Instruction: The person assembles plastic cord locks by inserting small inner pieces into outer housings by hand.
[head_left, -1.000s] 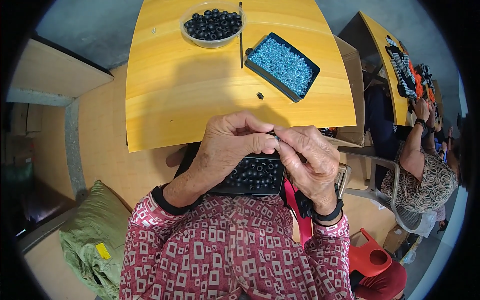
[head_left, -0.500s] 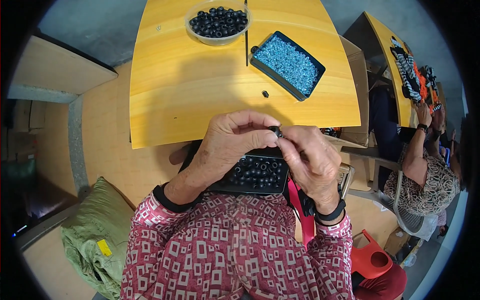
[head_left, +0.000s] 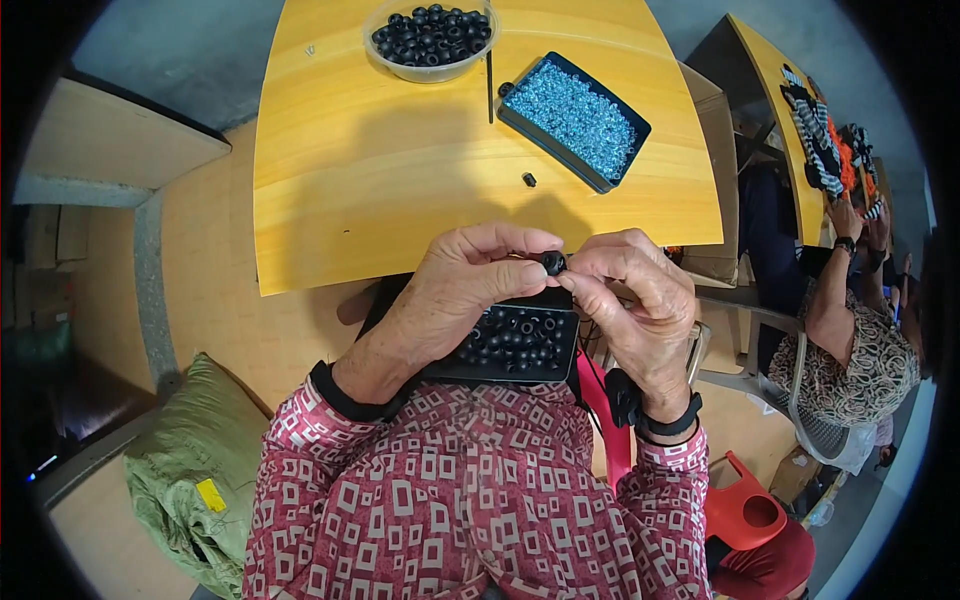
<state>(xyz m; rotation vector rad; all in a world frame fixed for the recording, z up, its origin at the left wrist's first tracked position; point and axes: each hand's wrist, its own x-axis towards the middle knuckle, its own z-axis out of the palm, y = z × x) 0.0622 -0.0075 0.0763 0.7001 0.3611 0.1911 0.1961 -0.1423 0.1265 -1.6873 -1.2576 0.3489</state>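
Both hands up in front of my chest, fingertips meeting. Between them a small black bead point(head_left: 552, 263), round, matte, rubbery-looking with a dark hollow at its face. My left hand point(head_left: 455, 295) pinches it from the left side, thumb and forefinger curled tight against it, the other fingers arched over the top. My right hand point(head_left: 640, 300) grips the same bead from the right, thumb tip pressed under it, forefinger bent on top. Neither hand is loose; both are closed on the bead.

Directly under my hands, on my lap: a shallow black tray point(head_left: 520, 345), rectangular, hard-edged, filled with more black rings, glossy and doughnut-shaped, lying jumbled. My left palm hides its left part.

Beyond my knuckles, the yellow table point(head_left: 400, 170), smooth wood-grain laminate with a curved near edge. Well ahead of my right hand, a second black tray point(head_left: 575, 120), set at an angle, heaped with tiny pale blue pieces that glitter, grainy in texture. Ahead of my left hand, at the far edge, a clear plastic bowl point(head_left: 432, 38), round, holding black beads. One stray black piece point(head_left: 529, 180) lies on the bare tabletop between the trays and my fingers.

Black bands on both wrists; sleeves red with white squares. Below my left elbow, a crumpled green cloth bag point(head_left: 195, 475) on the floor. Off to my right, another person point(head_left: 850, 340) in a patterned top, at another yellow table.
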